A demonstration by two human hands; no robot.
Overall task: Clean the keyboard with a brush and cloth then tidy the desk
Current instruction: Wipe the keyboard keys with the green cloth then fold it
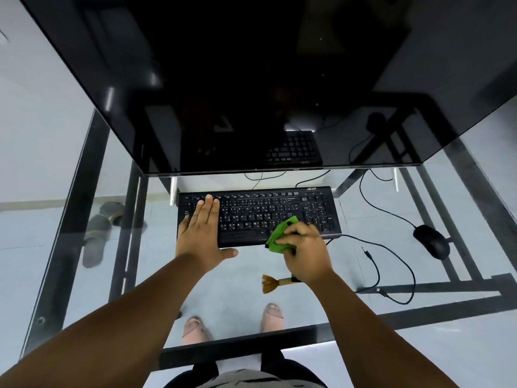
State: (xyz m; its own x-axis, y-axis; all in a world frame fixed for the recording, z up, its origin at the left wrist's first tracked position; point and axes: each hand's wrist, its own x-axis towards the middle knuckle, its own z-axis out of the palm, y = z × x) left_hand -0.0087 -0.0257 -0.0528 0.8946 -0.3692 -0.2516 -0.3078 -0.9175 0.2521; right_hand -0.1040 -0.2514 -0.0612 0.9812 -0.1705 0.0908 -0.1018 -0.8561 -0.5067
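A black keyboard [268, 211] lies on the glass desk [84, 275] in front of the monitor. My left hand [202, 233] rests flat on the keyboard's left end, fingers straight, thumb on the glass. My right hand [303, 250] grips a bunched green cloth [279, 233] against the keyboard's lower right keys and front edge. A small brush [275, 283] with brown bristles lies on the glass below my right hand, its handle partly hidden under my wrist.
A large dark monitor [251, 93] hangs over the back of the desk. A black mouse [432, 241] sits at the right, with cables [391, 275] looping across the glass. Slippers [100, 231] and my feet show through the glass on the floor.
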